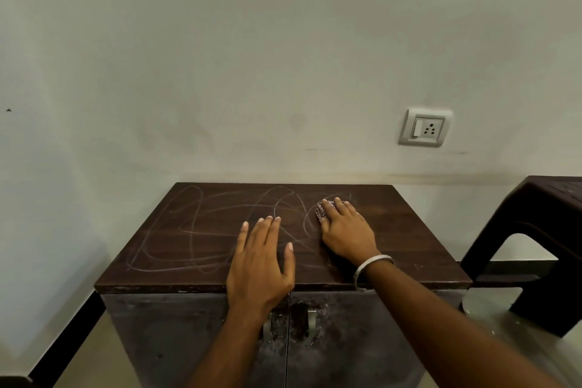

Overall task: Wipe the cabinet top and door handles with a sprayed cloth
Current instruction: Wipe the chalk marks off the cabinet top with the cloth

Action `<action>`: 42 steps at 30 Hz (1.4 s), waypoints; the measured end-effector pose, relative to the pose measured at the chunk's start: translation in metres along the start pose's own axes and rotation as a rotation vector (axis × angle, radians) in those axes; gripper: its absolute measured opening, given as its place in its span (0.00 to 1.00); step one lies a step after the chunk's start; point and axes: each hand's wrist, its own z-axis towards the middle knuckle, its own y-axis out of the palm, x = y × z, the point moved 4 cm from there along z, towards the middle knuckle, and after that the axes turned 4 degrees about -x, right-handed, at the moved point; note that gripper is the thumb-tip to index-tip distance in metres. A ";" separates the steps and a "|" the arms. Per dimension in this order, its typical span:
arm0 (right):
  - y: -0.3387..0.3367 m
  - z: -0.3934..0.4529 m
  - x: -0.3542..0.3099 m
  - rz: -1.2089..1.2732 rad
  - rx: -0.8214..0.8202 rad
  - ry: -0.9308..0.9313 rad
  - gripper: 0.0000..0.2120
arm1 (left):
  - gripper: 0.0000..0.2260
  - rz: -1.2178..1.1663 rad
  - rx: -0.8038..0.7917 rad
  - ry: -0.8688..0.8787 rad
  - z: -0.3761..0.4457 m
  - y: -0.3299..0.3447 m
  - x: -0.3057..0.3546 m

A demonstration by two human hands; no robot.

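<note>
Our right hand (345,230) pressed a small crumpled checked cloth (324,211) flat against the dark brown wooden cabinet top (409,230), fingers spread over it, toward the back right of centre. Our left hand (261,261) lay open, palm down, near the front edge. Pale looping scribbles covered the top. Two metal door handles (311,321) hung below on scuffed doors.
</note>
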 end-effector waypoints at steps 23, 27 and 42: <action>0.001 0.024 0.001 -0.012 -0.011 0.029 0.26 | 0.28 0.002 0.002 -0.003 0.000 -0.001 0.002; -0.004 0.025 0.020 -0.004 -0.028 0.038 0.26 | 0.28 0.000 0.009 -0.001 0.000 -0.002 0.002; -0.005 0.042 0.024 -0.025 -0.023 0.120 0.26 | 0.27 -0.017 0.005 -0.007 0.001 0.000 0.003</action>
